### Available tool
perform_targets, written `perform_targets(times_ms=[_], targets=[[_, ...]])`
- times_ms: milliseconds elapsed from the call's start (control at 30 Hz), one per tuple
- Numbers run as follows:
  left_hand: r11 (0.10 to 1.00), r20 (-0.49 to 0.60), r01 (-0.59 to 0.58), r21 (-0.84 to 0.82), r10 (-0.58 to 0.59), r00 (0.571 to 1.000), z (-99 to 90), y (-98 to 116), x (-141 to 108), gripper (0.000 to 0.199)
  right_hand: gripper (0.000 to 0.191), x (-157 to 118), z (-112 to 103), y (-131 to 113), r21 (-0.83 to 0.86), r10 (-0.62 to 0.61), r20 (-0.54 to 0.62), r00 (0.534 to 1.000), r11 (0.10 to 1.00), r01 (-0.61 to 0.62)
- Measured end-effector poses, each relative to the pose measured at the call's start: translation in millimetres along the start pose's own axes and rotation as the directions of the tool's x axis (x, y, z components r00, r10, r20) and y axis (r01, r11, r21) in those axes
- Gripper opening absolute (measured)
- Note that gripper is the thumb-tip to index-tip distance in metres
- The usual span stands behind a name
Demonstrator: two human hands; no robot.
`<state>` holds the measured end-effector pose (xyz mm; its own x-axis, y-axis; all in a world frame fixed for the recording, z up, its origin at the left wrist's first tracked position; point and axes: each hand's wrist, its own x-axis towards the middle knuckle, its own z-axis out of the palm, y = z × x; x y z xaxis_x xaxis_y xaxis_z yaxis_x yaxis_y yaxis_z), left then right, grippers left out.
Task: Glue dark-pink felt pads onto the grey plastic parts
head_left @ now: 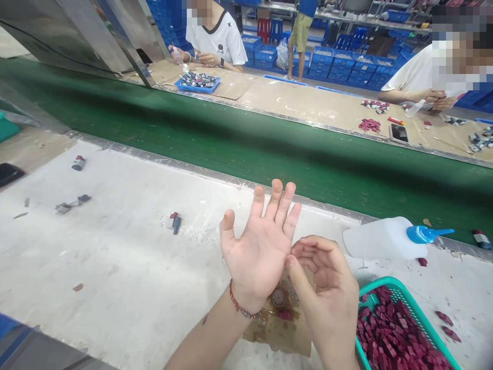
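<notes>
My left hand [259,257] is held up over the table, palm toward me, fingers spread and nothing in it. A beaded bracelet [241,307] circles its wrist. My right hand [321,290] is beside it, fingers curled, with thumb and fingertip closed at the little-finger edge of the left palm. Whatever may be pinched there is too small to make out. Partly hidden beneath both hands lies a stained brown cardboard piece [279,341], with a small round object [278,297] and a dark red piece [285,314] on it amid wet, glue-like patches.
At right stand a green basket [418,303] of dark red pieces and a lying white bottle [379,239] with a blue nozzle. Small grey-and-red parts [176,223] lie at left. Beyond runs a green conveyor belt [246,146]; two people work across it, near a blue tray [198,89].
</notes>
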<state>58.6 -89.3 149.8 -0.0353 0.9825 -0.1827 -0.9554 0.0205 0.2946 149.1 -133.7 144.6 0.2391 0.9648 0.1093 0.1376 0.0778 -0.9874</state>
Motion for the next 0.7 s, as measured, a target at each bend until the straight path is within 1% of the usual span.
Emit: perform_targets(times_ms=[133, 333, 467, 600, 700], targets=[[1.0, 0.049, -0.02, 0.0, 0.02, 0.999, -1.4, -0.9, -0.2, 0.035, 0.009, 0.3, 1.3, 0.3, -0.056, -0.012, -0.034, 0.999, 0.998, 0.01], [0.998, 0.083, -0.042, 0.037, 0.038, 0.996, -2.5, -3.7, -1.3, 0.035, 0.008, 0.3, 3.7, 0.5, -0.061, -0.005, -0.059, 0.998, 0.998, 0.002], [0.999, 0.069, -0.025, 0.023, 0.023, 0.997, -2.8, -4.8, -1.0, 0.035, 0.011, -0.1, 6.4, 2.5, 0.041, 0.052, -0.079, 0.995, 0.998, -0.049], [1.0, 0.059, 0.01, -0.012, -0.009, 0.998, -1.8, -4.9, 0.1, 0.036, 0.019, 1.4, 8.1, 5.9, 0.179, 0.138, -0.036, 0.99, 0.975, -0.129], [0.998, 0.06, 0.04, -0.046, -0.038, 0.998, -1.2, -4.0, 1.9, 0.038, 0.023, 3.3, 8.0, 8.4, 0.275, 0.163, -0.004, 0.987, 0.949, -0.156]])
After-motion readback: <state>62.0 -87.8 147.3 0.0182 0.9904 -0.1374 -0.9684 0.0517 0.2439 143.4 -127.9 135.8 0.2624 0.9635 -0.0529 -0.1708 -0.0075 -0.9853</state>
